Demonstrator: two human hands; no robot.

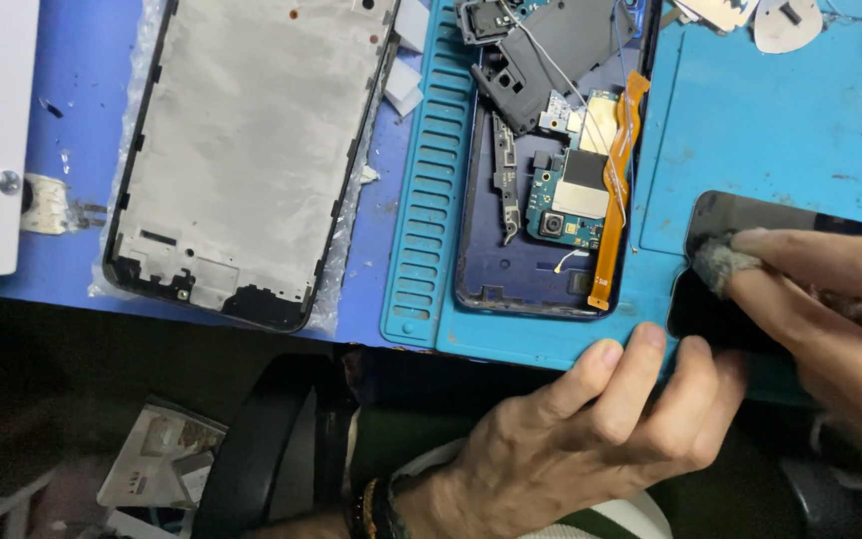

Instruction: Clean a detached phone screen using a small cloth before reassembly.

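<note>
Two hands work at the lower right of the head view, both on a dark phone screen [740,215] lying on a blue-green work mat [780,130] at the near edge of the desk [82,120]. The right hand [830,309] comes in from the right with its grip closed on a small grey wad of cloth [722,262], pressed onto the screen's left end. The left hand [591,429] reaches up from below; its fingertips [650,339] rest along the near edge of the mat and the screen, steadying them, with nothing closed inside the grip. The screen's long axis seems to run left to right, though the right hand covers much of it, so I cannot tell its full extent.

Just left of the screen lies an opened phone body [541,170] with a bare circuit board [576,195] and an orange ribbon cable [616,190], close to the wad. Farther left, off the mat, lies a separate grey phone frame [241,150]. Open mat shows above the screen; below, the desk drops away.
</note>
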